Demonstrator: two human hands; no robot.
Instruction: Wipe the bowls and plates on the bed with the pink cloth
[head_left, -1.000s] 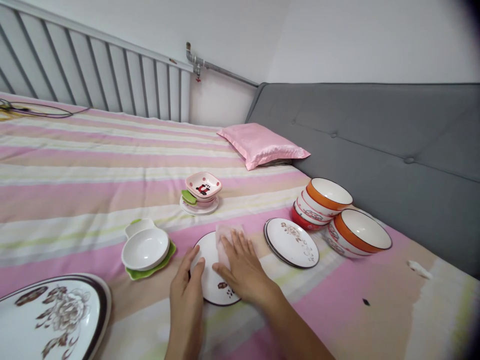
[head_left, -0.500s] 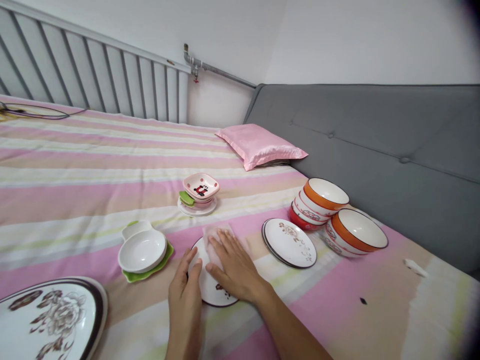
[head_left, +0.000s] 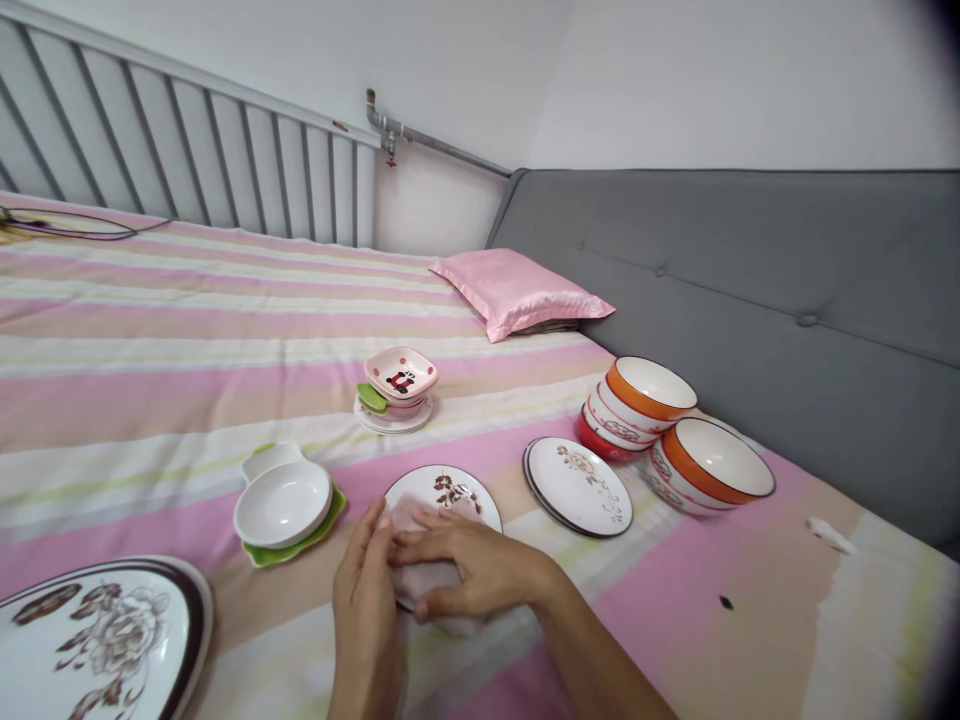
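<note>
On the striped bedsheet (head_left: 652, 620), a round white plate (head_left: 424, 482) w/ brown flowers lies betw. a white handled bowl (head_left: 283, 503) and some stacked flowered plates (head_left: 581, 490). R hand (head_left: 472, 562) is over a thin pale pink cloth (head_left: 424, 579) on the plate's near part, fingers spread apart, not gripping. L hand (head_left: 366, 590) is at the plate's left rim; can't tell if its fingers pinch the edge. Handled bowl sits on a green dish (head_left: 279, 555). Orange-rimmed bowls (head_left: 716, 465) stand on the R, nr the grey headboard (head_left: 735, 260).
</note>
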